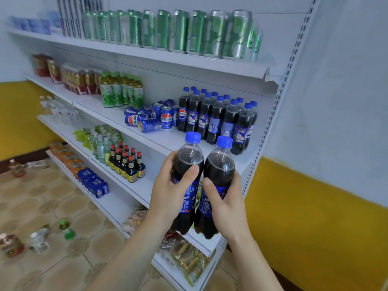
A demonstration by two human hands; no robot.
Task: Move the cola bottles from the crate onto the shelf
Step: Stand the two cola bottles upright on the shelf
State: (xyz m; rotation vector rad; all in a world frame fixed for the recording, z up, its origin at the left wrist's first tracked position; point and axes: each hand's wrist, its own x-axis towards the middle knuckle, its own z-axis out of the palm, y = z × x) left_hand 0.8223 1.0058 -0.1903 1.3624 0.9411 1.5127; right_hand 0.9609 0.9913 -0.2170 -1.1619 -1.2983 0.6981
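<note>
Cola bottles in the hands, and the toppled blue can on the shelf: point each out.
Left-hand cola bottle point(187, 162), head view, dark upper body below the cap.
Right-hand cola bottle point(219, 166), head view, dark upper body.
Toppled blue can point(147, 125), head view, its side.

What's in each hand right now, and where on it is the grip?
Left hand holds one blue-capped plastic cola bottle around its labelled middle; right hand holds a second one likewise.
</note>
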